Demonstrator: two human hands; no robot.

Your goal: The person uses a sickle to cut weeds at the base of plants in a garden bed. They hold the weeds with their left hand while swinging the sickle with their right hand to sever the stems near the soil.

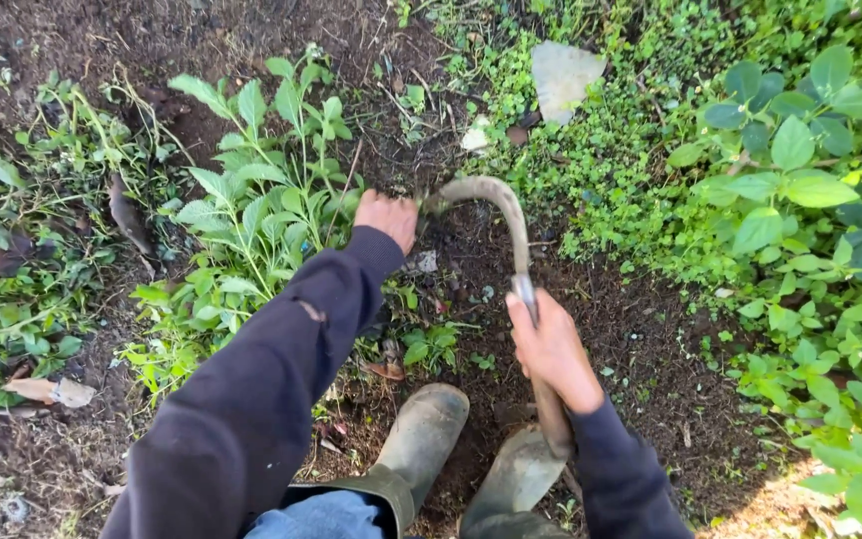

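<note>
My right hand (551,349) grips the handle of a curved sickle (499,205), whose muddy blade arcs up and left towards my left hand. That left hand (387,217), in a dark sleeve, is closed low at the base of a tall leafy weed (261,190) beside the blade's tip. Its fingers are hidden against the soil and stems, so I cannot see exactly what they hold. Dark bare soil (641,329) lies under the sickle.
My two muddy rubber boots (421,429) stand on the soil at the bottom centre. Dense green ground cover and a broad-leaved bush (800,190) fill the right side. Cut weeds (22,289) lie at left. A pale flat stone (561,75) sits at the top.
</note>
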